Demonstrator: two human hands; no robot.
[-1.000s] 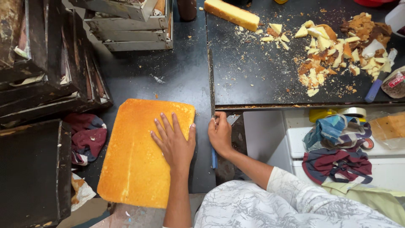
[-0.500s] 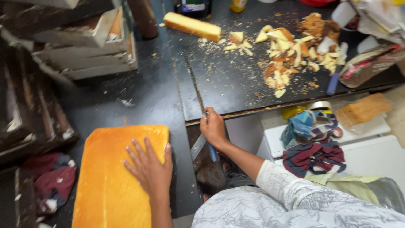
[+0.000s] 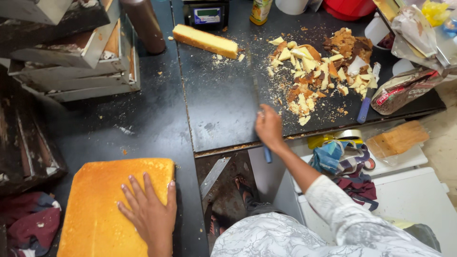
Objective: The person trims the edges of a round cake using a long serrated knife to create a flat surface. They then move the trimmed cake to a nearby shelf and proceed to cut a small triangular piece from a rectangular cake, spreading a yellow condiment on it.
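Note:
My left hand (image 3: 150, 214) lies flat, fingers spread, on the right part of a large yellow sponge cake slab (image 3: 100, 200) at the near left of the dark table. My right hand (image 3: 269, 126) is shut on the blue handle of a long knife (image 3: 256, 85). Its blade points away from me across the dark cutting board (image 3: 223, 104), and the handle end sticks out below my wrist. A cut cake bar (image 3: 205, 41) lies at the far side of the board. A heap of cake trimmings (image 3: 323, 71) lies to the right of the blade.
Stacked baking tins (image 3: 81, 62) fill the far left. A brown bottle (image 3: 145, 26) and a scale (image 3: 205, 14) stand at the back. A second blue-handled knife (image 3: 366, 102) and a bag (image 3: 404, 88) lie right. Cloths (image 3: 340, 159) and a wrapped cake (image 3: 397, 138) sit lower right.
My right hand has brought the knife up from the table's edge, so the blade now reaches over the cutting board. My left hand stays on the cake slab.

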